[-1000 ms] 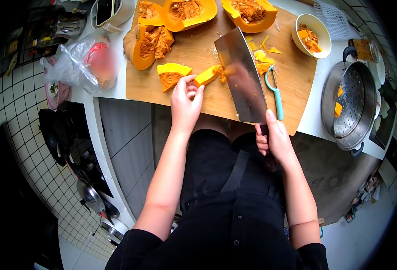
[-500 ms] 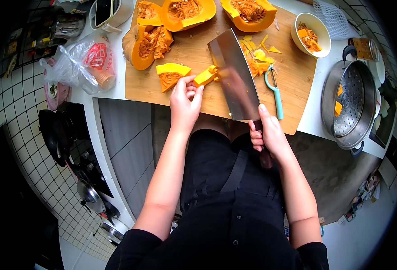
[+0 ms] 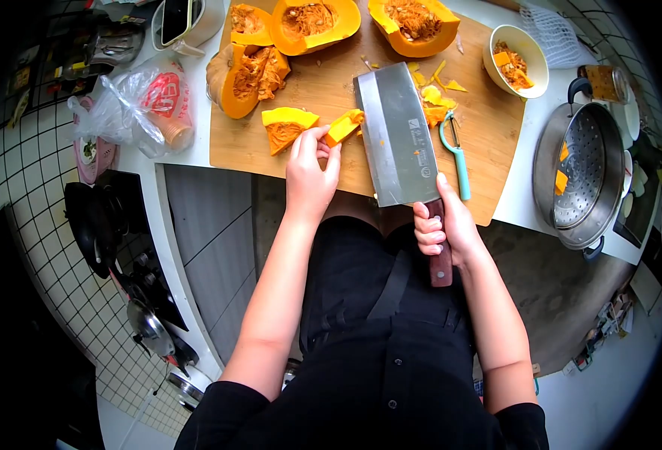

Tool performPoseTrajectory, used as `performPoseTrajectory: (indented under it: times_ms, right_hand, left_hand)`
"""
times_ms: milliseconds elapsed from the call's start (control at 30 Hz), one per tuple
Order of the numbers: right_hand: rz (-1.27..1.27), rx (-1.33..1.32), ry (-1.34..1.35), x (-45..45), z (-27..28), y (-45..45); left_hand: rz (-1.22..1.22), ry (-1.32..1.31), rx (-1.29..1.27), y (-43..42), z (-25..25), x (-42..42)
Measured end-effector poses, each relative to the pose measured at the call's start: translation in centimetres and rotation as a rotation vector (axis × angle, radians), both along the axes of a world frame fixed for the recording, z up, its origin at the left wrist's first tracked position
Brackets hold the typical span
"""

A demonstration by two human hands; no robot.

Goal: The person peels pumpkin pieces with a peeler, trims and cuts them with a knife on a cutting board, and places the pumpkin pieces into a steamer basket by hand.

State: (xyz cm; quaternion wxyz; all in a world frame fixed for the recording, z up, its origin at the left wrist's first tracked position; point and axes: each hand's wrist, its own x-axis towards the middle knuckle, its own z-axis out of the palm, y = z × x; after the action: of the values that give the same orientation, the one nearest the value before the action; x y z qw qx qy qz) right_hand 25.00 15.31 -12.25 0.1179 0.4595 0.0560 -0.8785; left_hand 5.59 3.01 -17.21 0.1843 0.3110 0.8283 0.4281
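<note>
My left hand pinches the near end of a small pumpkin piece on the wooden cutting board. Just left of it rests a larger pumpkin wedge, stringy flesh showing. The fingers of my right hand are wrapped round the dark handle of a cleaver. Its broad blade lies tilted with one face toward me, right of the small piece, hiding part of the board. Beside the blade are yellow peelings and a turquoise peeler.
Large cut pumpkin sections line the board's far side. A cream bowl holds pulp and orange bits. On the right stands a steamer pot with a few orange pieces. At left are a plastic bag and a white container.
The cleaver has rotated in my right hand, so its blade face now shows brighter with its markings visible; it has shifted slightly right and nearer me. My left hand stays on the small piece.
</note>
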Motion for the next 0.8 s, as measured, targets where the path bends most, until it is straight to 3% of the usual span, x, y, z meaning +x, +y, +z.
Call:
performPoseTrajectory:
  times_ms: [133, 300, 467, 800]
  right_hand:
    - [-0.077, -0.105, 0.125, 0.9, -0.1, 0.8]
    - [0.121, 0.366, -0.028, 1.5, 2.8, 1.4]
    - [0.378, 0.948, -0.149, 4.4, 5.5, 3.0]
    - [0.612, 1.627, -0.238, 7.4, 5.7, 6.0]
  left_hand:
    - [-0.078, 0.091, -0.033, 0.1, 0.5, -0.2]
    - [0.016, -0.065, 0.018, -0.4, 1.3, -0.4]
    - [0.212, -0.526, 0.202, -1.8, 1.1, -1.3]
    - [0.144, -0.691, 0.451, -2.5, 5.2, -0.9]
